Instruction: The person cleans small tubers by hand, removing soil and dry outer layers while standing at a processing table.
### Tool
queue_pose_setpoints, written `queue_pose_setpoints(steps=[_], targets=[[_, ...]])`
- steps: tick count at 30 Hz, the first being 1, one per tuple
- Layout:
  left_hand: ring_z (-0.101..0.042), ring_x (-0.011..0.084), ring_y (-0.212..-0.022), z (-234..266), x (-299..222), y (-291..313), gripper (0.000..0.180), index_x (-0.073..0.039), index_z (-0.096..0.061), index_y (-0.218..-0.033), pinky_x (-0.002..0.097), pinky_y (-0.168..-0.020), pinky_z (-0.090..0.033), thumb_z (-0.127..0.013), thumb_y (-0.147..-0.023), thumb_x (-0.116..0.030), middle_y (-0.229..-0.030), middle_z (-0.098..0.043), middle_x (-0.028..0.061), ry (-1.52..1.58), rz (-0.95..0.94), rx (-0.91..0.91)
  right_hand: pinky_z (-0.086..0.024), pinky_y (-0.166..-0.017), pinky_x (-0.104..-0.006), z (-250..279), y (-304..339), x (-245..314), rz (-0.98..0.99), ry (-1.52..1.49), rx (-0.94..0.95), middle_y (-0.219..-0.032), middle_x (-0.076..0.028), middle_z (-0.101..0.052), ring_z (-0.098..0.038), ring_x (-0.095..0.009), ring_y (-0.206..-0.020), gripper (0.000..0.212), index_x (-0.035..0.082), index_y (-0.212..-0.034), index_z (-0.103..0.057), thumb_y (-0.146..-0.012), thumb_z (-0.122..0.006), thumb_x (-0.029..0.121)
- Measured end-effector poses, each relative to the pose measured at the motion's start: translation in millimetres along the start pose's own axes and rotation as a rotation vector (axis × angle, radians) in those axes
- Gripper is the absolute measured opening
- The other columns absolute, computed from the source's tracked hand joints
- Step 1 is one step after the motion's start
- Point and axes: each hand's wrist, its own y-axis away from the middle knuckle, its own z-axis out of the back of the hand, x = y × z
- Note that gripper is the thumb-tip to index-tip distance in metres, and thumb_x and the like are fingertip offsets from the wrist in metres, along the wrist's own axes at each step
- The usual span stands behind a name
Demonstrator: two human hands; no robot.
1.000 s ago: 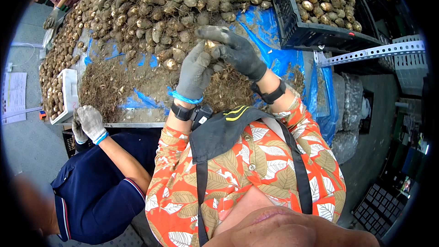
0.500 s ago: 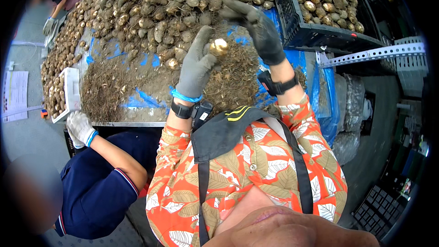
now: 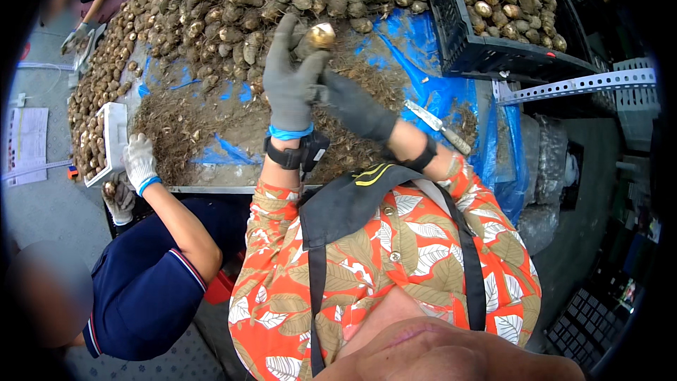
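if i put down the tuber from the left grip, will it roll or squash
The tuber may well roll, being rounded, though perhaps unevenly, since one end looks pale and trimmed. It probably won't squash: it shows no visible sag in the left grip.

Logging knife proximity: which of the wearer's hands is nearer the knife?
Right. The right hand is just left of the knife, not touching it; the left hand is farther left, holding a tuber.
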Motion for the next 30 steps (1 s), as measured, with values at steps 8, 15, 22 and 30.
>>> queue_pose_setpoints(steps=[8,15,22,30], targets=[[-0.063,0.0128,-0.085,13,13,16,0.045,0.006,-0.051,-0.123,0.024,-0.07,-0.054,-0.062,-0.081,-0.004,-0.103,-0.064,0.0112,0.39,0.316,0.1,-0.048,-0.093,-0.0349,72,-19,72,0.457,0.53,-0.354,-0.12,-0.01,-0.063,-0.061,-0.026,-0.108,0.04,0.014,-0.123,-0.062,-0.085,-0.066,0.026],[-0.064,0.0125,-0.08,-11,2,18,0.062,0.007,-0.043,-0.132,0.0244,-0.068,-0.053,-0.066,-0.076,-0.002,-0.1,-0.065,0.0114,0.102,0.354,0.152,-0.051,-0.075,-0.0367,77,-9,52,0.139,0.099,-0.179,-0.095,-0.012,-0.067,-0.065,-0.027,-0.085,0.023,0.006,-0.101,-0.069,-0.087,-0.06,0.023],[-0.061,0.0195,-0.104,-37,-19,26,0.074,0.006,-0.033,-0.141,0.0306,-0.084,-0.054,-0.07,-0.08,-0.013,-0.121,-0.057,0.0143,0.221,0.256,0.349,-0.051,-0.068,-0.0346,133,-45,22,-0.074,0.796,0.194,-0.08,-0.013,-0.066,-0.065,-0.026,-0.069,0.028,0.006,-0.095,-0.07,-0.088,-0.057,0.029],[-0.055,0.0252,-0.114,-21,9,22,0.06,0.0,-0.039,-0.136,0.0397,-0.09,-0.052,-0.061,-0.092,-0.035,-0.128,-0.052,0.013,0.75,0.336,0.281,-0.05,-0.068,-0.0345,104,-6,81,-0.112,0.257,0.016,-0.078,-0.009,-0.068,-0.066,-0.024,-0.074,0.027,0.005,-0.099,-0.066,-0.085,-0.06,0.027]])
